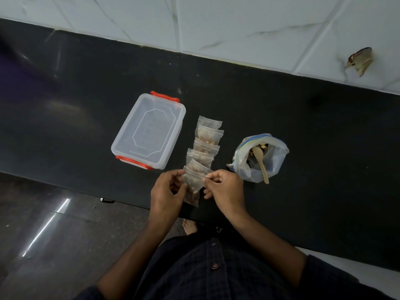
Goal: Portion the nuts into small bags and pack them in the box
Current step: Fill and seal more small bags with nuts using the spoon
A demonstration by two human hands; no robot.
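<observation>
Nuts are sitting in two places: portioned inside a row of small bags running away from the hands, and loose in the big supply bag just beyond the right hand.

Both hands are working one small zip bag, held up between them at the near end of the row. Left hand is curling round the bag's left side, thumb pressing across the front. Right hand is pinching the top strip between thumb and forefinger, remaining fingers loosely bent and free. Judgement: the seal is being pressed shut, since the grip is lying along the zip line and the nuts are hanging at the bottom.

Filled bags are overlapping like shingles, likely staged for packing in one go. The clear box, red clips at both ends, is lying just beyond the left hand, lid on; nothing visible inside, so packing is not yet begun. A wooden spoon is resting in the supply bag, handle sticking out toward the right hand, ready for scooping.

Hard to make out: whether the zip is fully closed; the count of nuts per bag; how much stock is remaining, as the supply bag's folded rim is hiding its depth. Left palm is covering part of the held bag.
</observation>
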